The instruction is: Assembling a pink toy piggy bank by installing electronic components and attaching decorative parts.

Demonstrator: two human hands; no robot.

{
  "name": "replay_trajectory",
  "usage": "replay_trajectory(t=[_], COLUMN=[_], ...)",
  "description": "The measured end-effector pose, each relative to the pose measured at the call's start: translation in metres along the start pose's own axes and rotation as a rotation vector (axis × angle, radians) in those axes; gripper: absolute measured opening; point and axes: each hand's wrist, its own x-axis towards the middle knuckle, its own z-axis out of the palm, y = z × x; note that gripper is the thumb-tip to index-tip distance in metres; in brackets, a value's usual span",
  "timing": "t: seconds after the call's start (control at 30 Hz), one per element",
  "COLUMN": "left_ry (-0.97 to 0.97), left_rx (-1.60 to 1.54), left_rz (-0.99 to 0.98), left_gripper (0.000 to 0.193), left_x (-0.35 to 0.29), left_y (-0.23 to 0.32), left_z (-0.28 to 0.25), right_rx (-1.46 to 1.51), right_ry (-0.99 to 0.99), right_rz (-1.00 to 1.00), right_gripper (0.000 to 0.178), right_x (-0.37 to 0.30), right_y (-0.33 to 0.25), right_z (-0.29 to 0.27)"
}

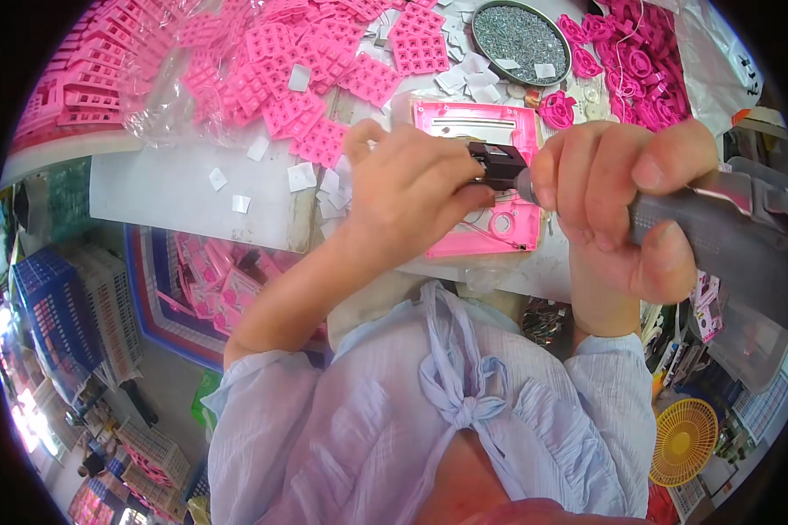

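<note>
My left hand (402,188) is closed on a small black box-shaped part (499,162), held up over the table. My right hand (626,192) wraps round a dark grey electric screwdriver (717,223), which lies level and points left. The screwdriver's nose meets the right end of the black part, and its bit is hidden there. Below both hands a pink plastic housing (523,234) lies on the table, partly covered by them. It has a pale slotted strip near its far edge and a round ring near its near right corner.
Pink keypad-like pieces (324,66) are heaped at the back left, with small white squares (302,177) scattered about. A round tray of small screws (521,44) stands at the back. Pink coiled parts (643,66) lie back right. Below the table's left side sits a blue-rimmed crate (162,319).
</note>
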Motion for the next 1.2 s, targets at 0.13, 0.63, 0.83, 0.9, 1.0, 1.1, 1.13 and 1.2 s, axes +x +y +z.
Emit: replay_trajectory(t=[0.13, 0.63, 0.83, 0.9, 1.0, 1.1, 1.13, 1.2], left_ry=[-0.121, -0.141, -0.123, -0.143, -0.120, -0.098, -0.091, -0.078], left_rx=[0.167, 0.178, 0.152, 0.150, 0.128, 0.131, 0.129, 0.126], left_rz=[-0.197, -0.043, -0.015, -0.020, -0.016, -0.009, -0.008, -0.005], left_gripper=[0.039, 0.040, 0.038, 0.040, 0.038, 0.037, 0.037, 0.036], left_x=[0.001, -0.011, -0.016, -0.020, -0.022, -0.025, -0.024, -0.023], left_y=[0.008, -0.006, -0.010, -0.013, -0.014, -0.017, -0.016, -0.012], left_z=[-0.012, -0.009, -0.005, -0.004, 0.000, 0.003, 0.002, -0.001], right_rx=[0.006, -0.122, -0.287, -0.361, -0.423, -0.341, -0.280, -0.159], right_ry=[0.138, 0.149, -0.018, -0.107, -0.155, -0.153, -0.144, -0.126], right_rz=[0.006, 0.068, 0.015, -0.004, -0.033, 0.004, 0.026, 0.069], right_gripper=[0.031, 0.026, 0.023, 0.022, 0.022, 0.026, 0.027, 0.031], right_x=[-0.007, -0.014, -0.010, -0.006, -0.004, -0.002, -0.003, -0.003], right_y=[0.024, 0.041, 0.045, 0.045, 0.050, 0.053, 0.053, 0.053], right_z=[-0.001, 0.006, 0.002, 0.000, -0.003, -0.006, -0.008, -0.010])
